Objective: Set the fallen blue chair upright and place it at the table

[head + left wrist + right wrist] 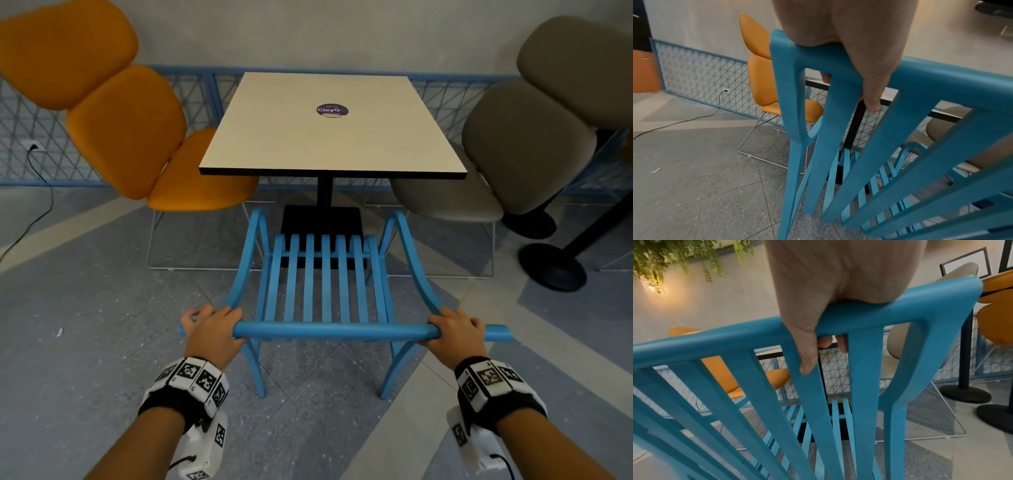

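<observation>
From the head view, the blue chair (322,291) stands upright on the floor on the near side of the table (329,126), its slatted seat reaching toward the table's black pedestal base and not yet tucked under the top. The left hand (212,330) and right hand (455,334) each curl round the top rail of the chair's back, one near each end. A round sticker (332,110) at the table's middle reads "ClayG"; any further letters are unclear. In the left wrist view, the fingers (869,91) wrap over the rail beside the corner post, thumb behind. In the right wrist view, the hand (818,305) grips likewise, fingertips showing under the rail. The chair looks like moulded plastic: probably light, stiff, smooth yet easy to grip, so this two-ended rail hold should steer it well.
</observation>
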Available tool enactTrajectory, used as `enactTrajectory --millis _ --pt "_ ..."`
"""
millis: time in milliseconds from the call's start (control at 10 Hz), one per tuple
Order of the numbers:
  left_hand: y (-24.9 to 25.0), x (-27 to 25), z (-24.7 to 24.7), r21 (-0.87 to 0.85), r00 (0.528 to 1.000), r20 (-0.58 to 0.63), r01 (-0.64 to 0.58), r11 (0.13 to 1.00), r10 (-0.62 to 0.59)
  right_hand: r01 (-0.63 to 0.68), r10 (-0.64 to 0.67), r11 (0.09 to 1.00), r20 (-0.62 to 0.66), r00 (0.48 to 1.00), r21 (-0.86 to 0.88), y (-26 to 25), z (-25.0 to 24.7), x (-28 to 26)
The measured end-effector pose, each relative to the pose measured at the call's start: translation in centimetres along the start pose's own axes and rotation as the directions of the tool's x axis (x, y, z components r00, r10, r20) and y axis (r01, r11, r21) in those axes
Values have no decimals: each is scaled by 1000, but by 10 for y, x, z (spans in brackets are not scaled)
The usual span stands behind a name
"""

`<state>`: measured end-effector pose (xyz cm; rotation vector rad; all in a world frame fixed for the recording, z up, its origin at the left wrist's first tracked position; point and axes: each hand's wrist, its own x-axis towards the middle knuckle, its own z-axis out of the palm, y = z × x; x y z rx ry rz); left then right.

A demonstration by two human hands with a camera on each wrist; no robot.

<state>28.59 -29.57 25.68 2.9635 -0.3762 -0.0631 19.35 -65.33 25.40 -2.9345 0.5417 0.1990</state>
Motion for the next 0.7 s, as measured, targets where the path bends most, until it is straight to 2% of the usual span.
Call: enactTrajectory --millis 200,400,500,600,700 --pt "-1 5 0 57 1000 2 2 998 -2 8 -9 1000 -34 999 -16 0 2 8" --pt "9 19 -6 19 999 42 13 1000 -14 15 -15 999 22 1000 -31 0 -5 25" --pt "13 11 -7 57 999 -42 -18 998 20 50 -52 995 14 999 86 -1 -8 16" --pt "11 -34 8 88 976 50 -217 972 213 74 -23 968 -210 977 240 5 -5 -20" --pt "22 -77 -19 315 879 50 -465 828 475 43 11 962 -196 981 270 14 42 -93"
